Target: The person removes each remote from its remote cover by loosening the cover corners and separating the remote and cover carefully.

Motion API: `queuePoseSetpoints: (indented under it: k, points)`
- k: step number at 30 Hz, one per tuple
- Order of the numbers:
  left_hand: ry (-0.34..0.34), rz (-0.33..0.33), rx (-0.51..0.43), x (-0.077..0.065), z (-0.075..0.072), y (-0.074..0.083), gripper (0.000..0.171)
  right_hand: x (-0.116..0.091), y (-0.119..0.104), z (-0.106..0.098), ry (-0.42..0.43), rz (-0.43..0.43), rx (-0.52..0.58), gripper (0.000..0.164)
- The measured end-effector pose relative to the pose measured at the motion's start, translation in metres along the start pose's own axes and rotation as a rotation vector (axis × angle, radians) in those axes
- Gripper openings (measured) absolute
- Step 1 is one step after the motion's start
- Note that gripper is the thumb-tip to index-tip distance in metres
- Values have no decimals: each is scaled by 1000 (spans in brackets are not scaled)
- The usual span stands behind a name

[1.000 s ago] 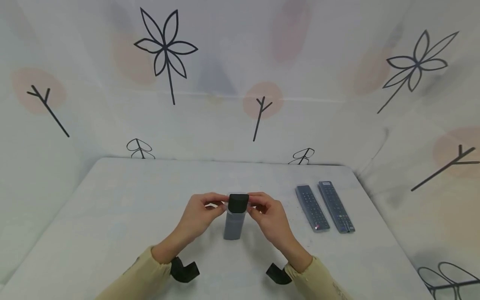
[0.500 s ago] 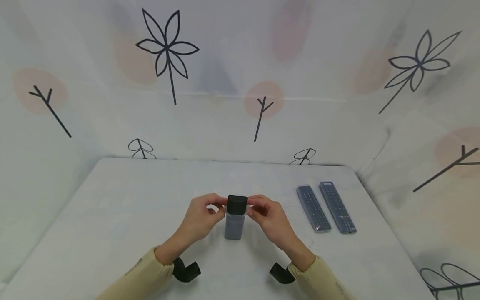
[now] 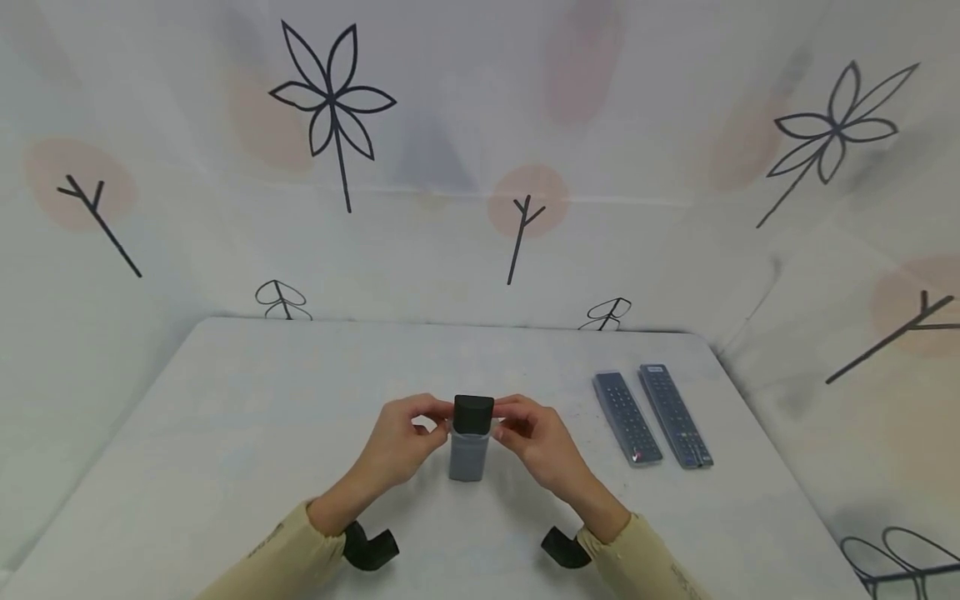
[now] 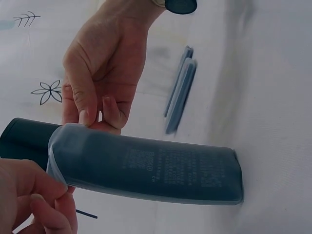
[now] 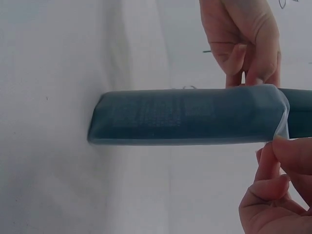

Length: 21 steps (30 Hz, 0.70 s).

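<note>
A dark remote control [image 3: 473, 414] stands upright between the hands, its bare black end up. A translucent plastic sleeve [image 4: 146, 163] covers the rest of it, and printed text shows through. The left hand [image 3: 401, 437] pinches the sleeve's open rim on one side with thumb and fingers. Opposite it, the right hand [image 3: 543, 446] pinches the same rim. In the right wrist view, the rim looks wrinkled and folded beside the fingertips [image 5: 287, 148]. The sleeve's lower end is down close to the tabletop.
Two more remote controls, a shorter one [image 3: 627, 418] and a longer one [image 3: 675, 417], lie side by side in clear sleeves on the right of the white table [image 3: 247, 417]. Black wrist-worn devices [image 3: 371, 550] stick out by both cuffs. A patterned cloth [image 3: 420, 250] hangs behind.
Both hands have moved slightly down and toward the body with the remote control's upper end. Their pinch on the sleeve rim stays. The two remotes on the right lie as before.
</note>
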<state>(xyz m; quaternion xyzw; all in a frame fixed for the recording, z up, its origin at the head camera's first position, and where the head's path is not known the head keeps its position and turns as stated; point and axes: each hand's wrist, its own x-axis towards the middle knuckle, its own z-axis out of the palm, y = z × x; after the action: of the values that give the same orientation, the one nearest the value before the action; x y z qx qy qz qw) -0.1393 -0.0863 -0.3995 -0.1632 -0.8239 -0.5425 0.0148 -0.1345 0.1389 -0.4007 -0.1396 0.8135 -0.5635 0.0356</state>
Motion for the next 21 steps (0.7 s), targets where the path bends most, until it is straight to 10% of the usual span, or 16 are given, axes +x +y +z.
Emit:
queuePoseSetpoints:
  k: [21]
  points:
    - [-6,7,20,-2,5,-12,23,0,6,1,-39,12,-24,27]
